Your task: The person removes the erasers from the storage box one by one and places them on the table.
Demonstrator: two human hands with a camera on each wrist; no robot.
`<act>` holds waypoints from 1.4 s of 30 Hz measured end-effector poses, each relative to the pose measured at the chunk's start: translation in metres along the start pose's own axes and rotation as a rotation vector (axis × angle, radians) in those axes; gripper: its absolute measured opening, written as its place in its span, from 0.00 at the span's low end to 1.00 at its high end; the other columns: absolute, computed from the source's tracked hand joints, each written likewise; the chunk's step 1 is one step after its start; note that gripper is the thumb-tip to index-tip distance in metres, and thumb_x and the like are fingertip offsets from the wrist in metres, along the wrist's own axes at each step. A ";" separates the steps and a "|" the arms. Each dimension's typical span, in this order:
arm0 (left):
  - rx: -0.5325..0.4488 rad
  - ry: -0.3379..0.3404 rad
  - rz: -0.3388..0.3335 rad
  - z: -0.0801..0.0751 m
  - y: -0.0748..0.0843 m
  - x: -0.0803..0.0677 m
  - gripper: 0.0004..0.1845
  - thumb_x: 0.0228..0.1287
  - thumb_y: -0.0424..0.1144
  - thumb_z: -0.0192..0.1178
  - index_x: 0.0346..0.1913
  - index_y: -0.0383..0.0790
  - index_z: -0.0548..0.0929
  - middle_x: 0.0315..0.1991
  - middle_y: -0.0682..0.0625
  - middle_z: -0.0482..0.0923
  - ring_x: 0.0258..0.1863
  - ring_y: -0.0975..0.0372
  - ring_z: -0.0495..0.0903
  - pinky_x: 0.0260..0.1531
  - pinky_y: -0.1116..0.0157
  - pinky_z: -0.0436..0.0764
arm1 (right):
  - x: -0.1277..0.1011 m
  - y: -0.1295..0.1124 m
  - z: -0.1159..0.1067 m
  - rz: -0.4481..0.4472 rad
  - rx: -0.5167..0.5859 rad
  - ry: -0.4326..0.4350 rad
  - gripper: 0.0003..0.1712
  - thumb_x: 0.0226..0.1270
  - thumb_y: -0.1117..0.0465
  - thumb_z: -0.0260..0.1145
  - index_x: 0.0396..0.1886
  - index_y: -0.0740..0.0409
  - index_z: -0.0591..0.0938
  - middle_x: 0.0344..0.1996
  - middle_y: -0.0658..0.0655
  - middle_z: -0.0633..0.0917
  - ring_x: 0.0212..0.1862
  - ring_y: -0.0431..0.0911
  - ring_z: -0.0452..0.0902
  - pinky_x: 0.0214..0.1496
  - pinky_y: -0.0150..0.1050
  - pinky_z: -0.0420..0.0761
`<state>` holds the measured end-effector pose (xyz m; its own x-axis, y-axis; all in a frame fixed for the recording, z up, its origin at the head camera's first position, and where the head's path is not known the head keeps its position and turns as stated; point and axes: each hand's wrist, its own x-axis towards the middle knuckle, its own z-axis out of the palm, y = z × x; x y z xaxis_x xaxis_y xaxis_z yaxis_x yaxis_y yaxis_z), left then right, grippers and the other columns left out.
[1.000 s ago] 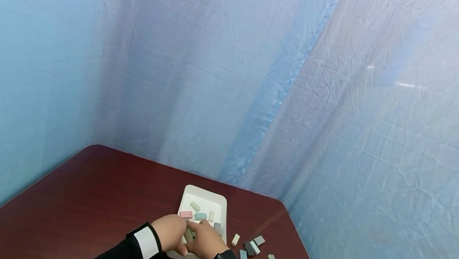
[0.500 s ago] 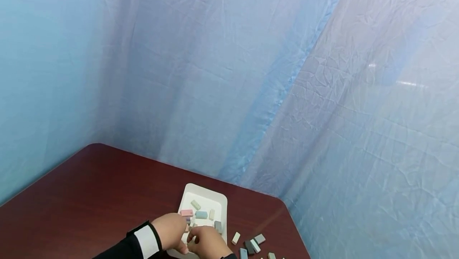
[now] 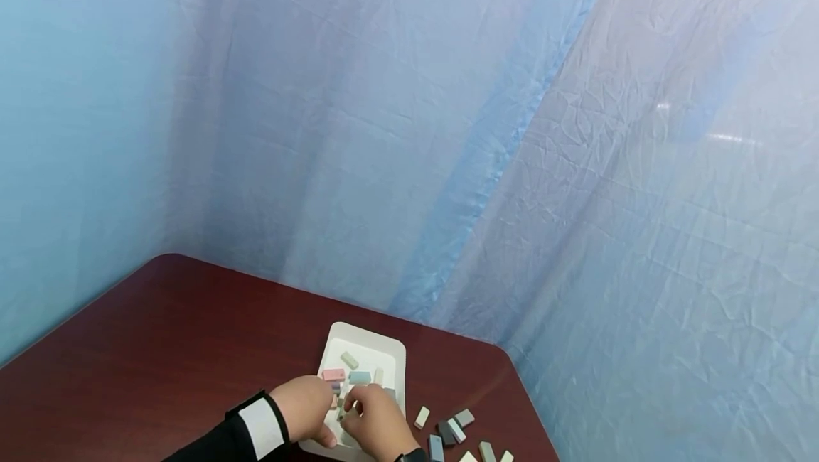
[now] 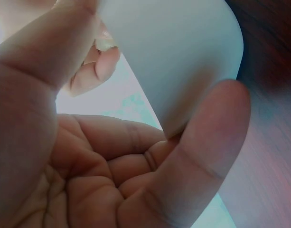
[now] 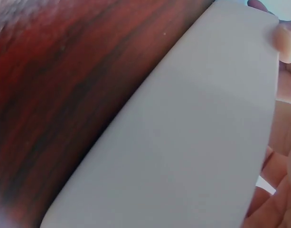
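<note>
A white tray (image 3: 374, 337) holds several small blocks, among them a pink block (image 3: 333, 374), a light blue block (image 3: 360, 377) and a pale block (image 3: 349, 360). My left hand (image 3: 306, 409) grips the tray's near left side; in the left wrist view the thumb lies outside the wall, the other fingers inside. Inside the tray my right hand (image 3: 377, 421) has thumb and forefinger bent together, pinching a small pale block (image 3: 342, 416) that they partly cover. The right wrist view shows mostly the tray's outer wall (image 5: 173, 133).
On the dark red table (image 3: 211, 334), right of the tray, lie several loose blocks, including a cream block (image 3: 421, 417), a dark grey block (image 3: 446, 433) and a blue-grey block (image 3: 436, 448). Blue cloth (image 3: 320, 128) hangs behind the table.
My right hand has drawn back from beside the left fingers and risen slightly to the right, uncovering blocks near the tray's left side. The left hand stays on the tray.
</note>
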<state>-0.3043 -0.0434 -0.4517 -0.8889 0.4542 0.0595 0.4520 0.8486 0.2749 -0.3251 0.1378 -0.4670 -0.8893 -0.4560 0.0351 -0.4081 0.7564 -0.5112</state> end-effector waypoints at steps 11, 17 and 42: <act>-0.011 0.026 -0.005 0.004 -0.001 0.001 0.23 0.35 0.59 0.75 0.13 0.47 0.76 0.12 0.54 0.69 0.15 0.65 0.66 0.22 0.64 0.70 | -0.007 -0.002 -0.001 0.044 -0.050 0.116 0.09 0.49 0.66 0.63 0.22 0.44 0.77 0.12 0.44 0.68 0.13 0.38 0.57 0.17 0.33 0.60; 0.015 0.045 -0.009 0.004 -0.003 0.000 0.23 0.35 0.60 0.75 0.16 0.44 0.79 0.13 0.51 0.72 0.15 0.63 0.70 0.23 0.62 0.74 | -0.007 -0.003 0.000 0.032 -0.057 0.144 0.09 0.52 0.65 0.64 0.22 0.44 0.79 0.15 0.44 0.72 0.15 0.36 0.60 0.18 0.32 0.62; -0.007 -0.002 -0.030 -0.010 -0.011 -0.025 0.25 0.40 0.59 0.73 0.11 0.45 0.75 0.12 0.53 0.68 0.15 0.64 0.64 0.21 0.64 0.68 | -0.014 -0.019 0.000 0.027 -0.058 0.203 0.05 0.60 0.61 0.62 0.31 0.47 0.84 0.25 0.43 0.75 0.23 0.37 0.66 0.26 0.32 0.68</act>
<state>-0.2877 -0.0670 -0.4466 -0.9017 0.4294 0.0493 0.4249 0.8597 0.2836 -0.3051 0.1296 -0.4577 -0.9210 -0.3357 0.1975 -0.3895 0.7952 -0.4646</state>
